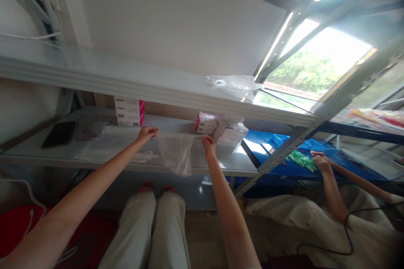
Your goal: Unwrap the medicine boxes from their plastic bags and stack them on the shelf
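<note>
A clear plastic bag (175, 153) hangs stretched between my two hands, over the front part of the lower grey shelf. My left hand (147, 133) is closed in a pinch on one upper corner of the bag. The other upper corner is pinched by my right hand (208, 145). Behind my left hand stands a white and pink box (128, 111). Close behind my right hand lie boxes in clear plastic wrapping (232, 132). Below my left forearm, flat clear plastic (101, 147) and a white bundle (145, 156) rest on the shelf.
A dark phone-like slab (59, 134) lies at the shelf's left. Above runs an upper shelf (126, 82) with a crumpled clear bag (233, 83) on it. A slanted metal post (284, 151) stands at right; beyond it, a co-worker's hands (322, 162) are by green material (301, 159).
</note>
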### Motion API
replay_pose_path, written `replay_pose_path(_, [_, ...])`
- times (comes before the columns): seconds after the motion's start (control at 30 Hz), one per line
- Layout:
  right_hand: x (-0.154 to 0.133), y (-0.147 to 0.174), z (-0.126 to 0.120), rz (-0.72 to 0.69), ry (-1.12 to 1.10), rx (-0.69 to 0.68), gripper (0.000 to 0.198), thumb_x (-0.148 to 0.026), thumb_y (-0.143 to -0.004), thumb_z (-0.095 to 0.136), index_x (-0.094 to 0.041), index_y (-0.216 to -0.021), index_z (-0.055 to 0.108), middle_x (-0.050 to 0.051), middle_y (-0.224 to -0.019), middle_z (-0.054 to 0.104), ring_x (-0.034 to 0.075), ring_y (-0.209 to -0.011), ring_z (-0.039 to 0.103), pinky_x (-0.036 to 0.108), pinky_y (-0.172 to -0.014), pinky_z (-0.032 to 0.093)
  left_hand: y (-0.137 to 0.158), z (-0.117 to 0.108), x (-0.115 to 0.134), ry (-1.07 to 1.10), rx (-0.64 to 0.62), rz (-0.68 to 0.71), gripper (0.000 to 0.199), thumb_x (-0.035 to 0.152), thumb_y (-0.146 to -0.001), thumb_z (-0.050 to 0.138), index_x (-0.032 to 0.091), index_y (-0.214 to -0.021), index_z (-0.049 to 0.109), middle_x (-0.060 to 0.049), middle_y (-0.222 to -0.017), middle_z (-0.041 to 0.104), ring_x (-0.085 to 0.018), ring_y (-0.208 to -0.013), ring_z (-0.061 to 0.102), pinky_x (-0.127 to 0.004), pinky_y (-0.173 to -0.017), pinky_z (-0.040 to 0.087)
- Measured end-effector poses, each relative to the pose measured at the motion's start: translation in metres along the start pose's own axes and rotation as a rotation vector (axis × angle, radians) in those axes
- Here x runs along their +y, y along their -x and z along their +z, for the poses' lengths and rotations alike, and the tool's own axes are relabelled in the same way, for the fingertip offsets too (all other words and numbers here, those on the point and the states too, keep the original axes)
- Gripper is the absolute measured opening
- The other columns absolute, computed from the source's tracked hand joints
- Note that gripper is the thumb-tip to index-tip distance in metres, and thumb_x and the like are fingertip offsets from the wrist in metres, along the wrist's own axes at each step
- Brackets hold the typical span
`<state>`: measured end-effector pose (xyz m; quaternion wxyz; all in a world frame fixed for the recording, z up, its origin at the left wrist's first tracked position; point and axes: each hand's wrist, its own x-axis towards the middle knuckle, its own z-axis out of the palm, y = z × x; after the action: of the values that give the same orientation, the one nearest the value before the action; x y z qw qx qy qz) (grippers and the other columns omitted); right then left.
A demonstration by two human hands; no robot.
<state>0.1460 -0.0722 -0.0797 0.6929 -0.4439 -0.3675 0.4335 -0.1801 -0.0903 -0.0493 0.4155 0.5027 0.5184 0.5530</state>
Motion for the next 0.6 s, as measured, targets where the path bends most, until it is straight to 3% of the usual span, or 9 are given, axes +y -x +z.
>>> replay_pose_path(0.2, [0.02, -0.011, -0.008, -0.047, 0.074, 0.021, 0.039, -0.03, -0.046, 0.073, -0.021, -0.075, 0.049, -0.008, -0.061, 0.058, 0.01, -0.048, 0.057, 0.022, -0.05, 0.044, -0.005, 0.009, -0.018, -0.08, 0.038, -0.008, 0.035, 0.041, -0.06, 0.067, 0.014, -0.081, 0.066, -0.003, -0.071, 0.065, -0.011, -0.051, 0.059, -0.022, -0.049, 0.042])
replay_pose_path(0.33, [0.027, -0.021, -0.018, 0.01, 0.185, 0.035, 0.032, -0.029, -0.047, 0.071, -0.02, -0.072, 0.053, -0.006, -0.056, 0.057, 0.013, -0.045, 0.057, 0.022, -0.044, 0.042, -0.008, 0.009, -0.029, -0.152, 0.094, -0.003, 0.026, 0.036, -0.065, 0.063, 0.015, -0.08, 0.064, -0.002, -0.07, 0.064, -0.009, -0.044, 0.055, -0.021, -0.047, 0.039])
replay_pose_path(0.47, [0.032, -0.025, -0.024, 0.065, 0.208, -0.011, 0.026, -0.032, -0.047, 0.071, -0.02, -0.061, 0.052, -0.004, -0.053, 0.056, 0.016, -0.049, 0.058, 0.029, -0.049, 0.049, -0.012, 0.01, -0.033, -0.207, 0.084, -0.027, 0.022, 0.035, -0.067, 0.062, 0.015, -0.077, 0.064, -0.002, -0.067, 0.065, -0.01, -0.045, 0.054, -0.022, -0.049, 0.041])
replay_pose_path(0.6, [0.031, -0.021, -0.021, 0.069, 0.207, -0.048, 0.036, -0.036, -0.051, 0.07, -0.021, -0.082, 0.058, 0.001, -0.075, 0.063, 0.018, -0.065, 0.063, 0.033, -0.062, 0.051, -0.013, 0.016, -0.032, -0.254, 0.054, -0.074, 0.027, 0.037, -0.075, 0.057, 0.015, -0.09, 0.063, -0.005, -0.081, 0.068, -0.011, -0.052, 0.059, -0.022, -0.053, 0.045])
